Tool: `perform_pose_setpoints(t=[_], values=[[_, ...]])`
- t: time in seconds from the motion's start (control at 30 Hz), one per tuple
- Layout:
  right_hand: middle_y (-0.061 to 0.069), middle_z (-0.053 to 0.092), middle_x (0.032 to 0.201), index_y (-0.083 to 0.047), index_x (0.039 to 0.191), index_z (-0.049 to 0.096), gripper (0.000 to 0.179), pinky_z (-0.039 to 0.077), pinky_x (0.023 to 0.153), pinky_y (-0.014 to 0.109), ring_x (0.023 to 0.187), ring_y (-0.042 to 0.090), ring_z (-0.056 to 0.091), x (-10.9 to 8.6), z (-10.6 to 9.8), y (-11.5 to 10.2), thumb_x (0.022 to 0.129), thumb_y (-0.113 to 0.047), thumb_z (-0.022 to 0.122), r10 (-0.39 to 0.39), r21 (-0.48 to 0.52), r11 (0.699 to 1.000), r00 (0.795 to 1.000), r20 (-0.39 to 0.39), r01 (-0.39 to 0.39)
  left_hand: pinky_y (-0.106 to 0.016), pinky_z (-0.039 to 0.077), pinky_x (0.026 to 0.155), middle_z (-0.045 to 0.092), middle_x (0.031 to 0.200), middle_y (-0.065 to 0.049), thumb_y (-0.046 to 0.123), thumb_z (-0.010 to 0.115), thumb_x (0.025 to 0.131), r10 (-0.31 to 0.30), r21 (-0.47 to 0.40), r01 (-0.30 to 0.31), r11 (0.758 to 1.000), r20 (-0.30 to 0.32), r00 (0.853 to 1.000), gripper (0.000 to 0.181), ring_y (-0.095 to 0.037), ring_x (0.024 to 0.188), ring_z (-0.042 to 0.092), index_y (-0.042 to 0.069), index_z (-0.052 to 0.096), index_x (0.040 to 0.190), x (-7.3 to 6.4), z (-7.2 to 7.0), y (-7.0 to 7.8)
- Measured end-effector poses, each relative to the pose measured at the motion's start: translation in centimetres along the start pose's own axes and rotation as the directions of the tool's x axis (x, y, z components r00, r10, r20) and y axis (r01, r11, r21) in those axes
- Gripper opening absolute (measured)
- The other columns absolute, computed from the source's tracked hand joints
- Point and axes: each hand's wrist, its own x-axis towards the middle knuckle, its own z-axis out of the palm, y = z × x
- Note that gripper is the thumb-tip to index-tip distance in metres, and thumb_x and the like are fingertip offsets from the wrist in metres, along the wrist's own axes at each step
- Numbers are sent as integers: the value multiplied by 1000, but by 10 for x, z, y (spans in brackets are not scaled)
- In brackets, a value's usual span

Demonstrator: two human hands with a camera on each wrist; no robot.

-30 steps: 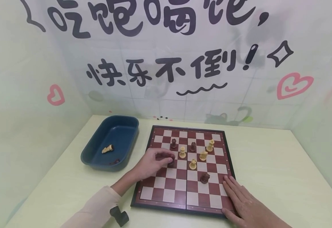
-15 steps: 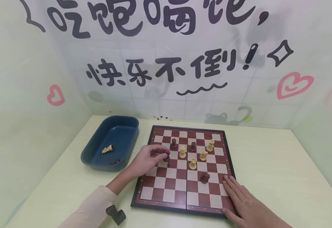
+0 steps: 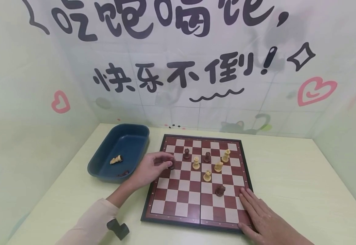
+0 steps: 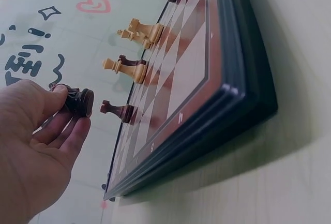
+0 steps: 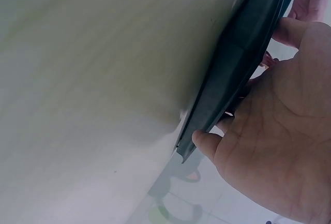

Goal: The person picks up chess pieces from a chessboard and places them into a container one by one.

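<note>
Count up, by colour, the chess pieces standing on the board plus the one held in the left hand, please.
Cream pieces on the board: 4
Dark brown pieces on the board: 3
Held dark brown piece, in the left hand: 1
Total: 8 (4 cream, 4 dark brown)

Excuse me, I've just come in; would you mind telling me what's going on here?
A person's left hand holds a dark chess piece just above the left side of a chessboard, while the right hand rests at the board's near right corner. Four light pieces and three other dark ones stand on the board. Beside it, a blue tray holds more pieces.
</note>
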Motion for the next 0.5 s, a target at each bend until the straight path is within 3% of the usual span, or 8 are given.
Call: perform_pose_setpoints(t=[0.5], values=[[14,38,159,2,151,42,81,-5,113,12,147,21,21,0,4,2,96,-55,62,-42,-38,998,998,-36,40,-27,57,82,73,107,-9,1,69,96,26,-34,-27,999,-39,999,18,-22,95,71,2,73,114,-2,-13,-4]])
